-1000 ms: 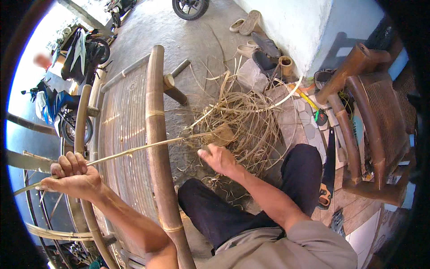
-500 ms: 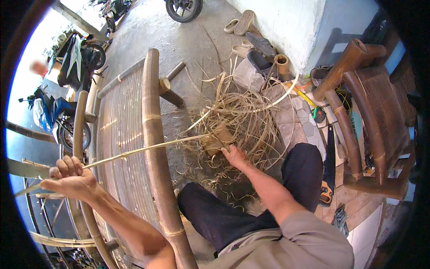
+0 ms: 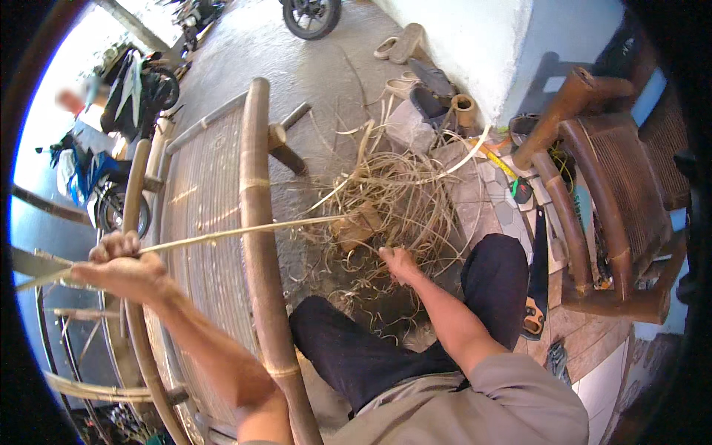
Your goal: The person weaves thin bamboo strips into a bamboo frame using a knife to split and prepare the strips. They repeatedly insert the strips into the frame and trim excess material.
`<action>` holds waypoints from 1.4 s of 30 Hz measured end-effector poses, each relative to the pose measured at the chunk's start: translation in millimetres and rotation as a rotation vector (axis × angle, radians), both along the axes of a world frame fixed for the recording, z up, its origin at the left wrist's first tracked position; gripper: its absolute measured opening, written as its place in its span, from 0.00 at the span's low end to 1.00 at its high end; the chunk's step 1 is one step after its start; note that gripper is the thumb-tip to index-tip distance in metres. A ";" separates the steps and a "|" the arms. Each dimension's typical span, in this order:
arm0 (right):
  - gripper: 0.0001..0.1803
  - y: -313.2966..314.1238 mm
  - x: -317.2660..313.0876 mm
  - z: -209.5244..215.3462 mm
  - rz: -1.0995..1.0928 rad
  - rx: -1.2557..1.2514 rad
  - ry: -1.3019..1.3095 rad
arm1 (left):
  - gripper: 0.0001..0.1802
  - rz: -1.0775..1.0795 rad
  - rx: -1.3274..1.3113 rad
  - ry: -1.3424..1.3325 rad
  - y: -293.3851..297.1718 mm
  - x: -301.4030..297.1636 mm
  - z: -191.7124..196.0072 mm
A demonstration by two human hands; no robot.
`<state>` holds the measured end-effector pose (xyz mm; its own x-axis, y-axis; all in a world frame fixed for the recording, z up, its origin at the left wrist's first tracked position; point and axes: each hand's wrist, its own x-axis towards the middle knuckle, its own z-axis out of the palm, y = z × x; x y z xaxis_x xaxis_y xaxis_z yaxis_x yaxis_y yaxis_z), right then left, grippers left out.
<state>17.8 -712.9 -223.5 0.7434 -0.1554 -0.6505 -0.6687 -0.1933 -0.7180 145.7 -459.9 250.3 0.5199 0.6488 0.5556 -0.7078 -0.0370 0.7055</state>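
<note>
My left hand (image 3: 124,268) is closed around a long pale bamboo strip (image 3: 215,236), whose tail sticks out to the left past my wrist. Stretched over the bamboo bench (image 3: 211,178), the strip runs to a brown wooden block (image 3: 354,228) on the floor between my knees. Just right of the block is my right hand (image 3: 400,265), with curled fingers; whatever it grips is hidden. A tangled heap of thin shavings (image 3: 404,185) lies behind and around the block.
A bamboo chair (image 3: 623,200) stands at the right, near a handsaw (image 3: 537,274) and a tape measure (image 3: 521,190) on the tiles. Sandals (image 3: 408,43) sit by the white wall. Motorbikes (image 3: 104,182) are parked at the left, where a blurred person (image 3: 70,101) shows.
My left hand has risen slightly in the picture, and the strip lies more level. My right hand has shifted a little right and down, away from the block.
</note>
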 end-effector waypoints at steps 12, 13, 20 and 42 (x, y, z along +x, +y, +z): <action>0.29 41.3 -11.1 255.9 0.086 0.037 -0.650 | 0.30 -0.284 0.043 -0.084 -26.4 -39.5 -2.4; 0.28 52.5 -11.5 280.4 0.076 0.106 -0.812 | 0.30 -0.311 0.071 -0.101 -33.9 -44.8 -1.0; 0.23 79.2 -11.8 336.2 0.108 0.065 -0.873 | 0.32 -0.176 0.131 -0.108 -65.4 -58.2 3.4; 0.29 57.3 -5.5 258.3 0.239 0.072 -0.939 | 0.35 -0.152 0.140 -0.077 -53.1 -43.8 2.9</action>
<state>12.3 -655.6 34.8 0.9715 0.0841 0.2218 0.2339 -0.1841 -0.9547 101.9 -513.1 253.2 0.5580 0.4800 0.6769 -0.7645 -0.0198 0.6443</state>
